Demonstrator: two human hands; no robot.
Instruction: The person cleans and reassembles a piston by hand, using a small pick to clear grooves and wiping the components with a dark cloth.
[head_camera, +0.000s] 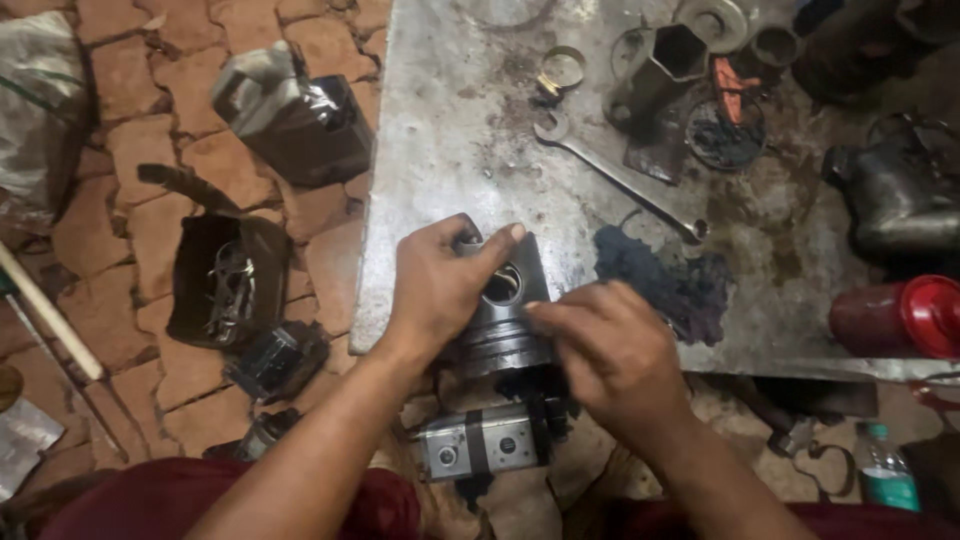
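Steel piston (500, 315) sits at the counter (450, 130) edge nearest you, your left hand (440, 280) clamping its crown steady while your right hand's (610, 350) fingertips pinch at its side.

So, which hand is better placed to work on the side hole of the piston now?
Probably the right hand: its fingertips sit at the edge of the piston, beside the hole. The left hand is wrapped over the piston top, steadying it at the metal table edge.
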